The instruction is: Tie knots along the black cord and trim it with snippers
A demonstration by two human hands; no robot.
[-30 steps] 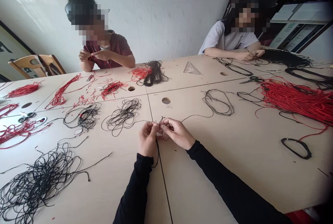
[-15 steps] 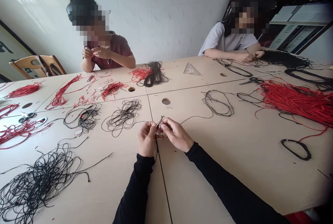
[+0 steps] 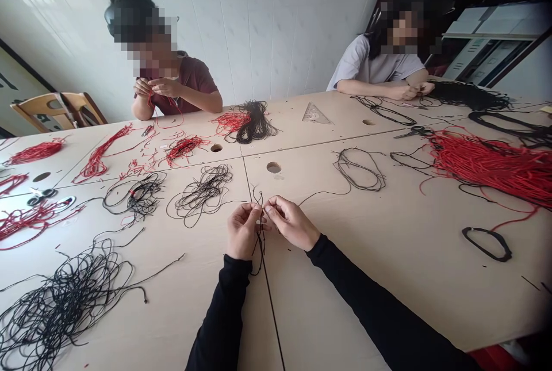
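Both hands meet over the seam of the table (image 3: 328, 296), pinching thin black cord (image 3: 261, 241). My left hand (image 3: 244, 226) is closed, thumb and forefinger on the cord. Beside it, my right hand (image 3: 293, 222) is closed too, its fingertips on the same cord. Strands hang below the fingers and short ends stick up above them. Fine detail between the fingertips is too small to make out. A loose coil of thin black cord (image 3: 361, 171) lies beyond my right hand, one strand running back toward it. Another black bundle (image 3: 206, 190) rests beyond my left hand.
A large black cord tangle (image 3: 64, 302) spreads at near left. Red cords (image 3: 487, 167) heap at right beside scissors (image 3: 416, 131); other scissors (image 3: 42, 195) lie at left. A clear set square (image 3: 317, 113) is at the back. Two people sit opposite, one working red cord.
The view has shifted slightly. My fingertips have drawn a little apart, and the cord's hanging loop shows lower beneath my hands.
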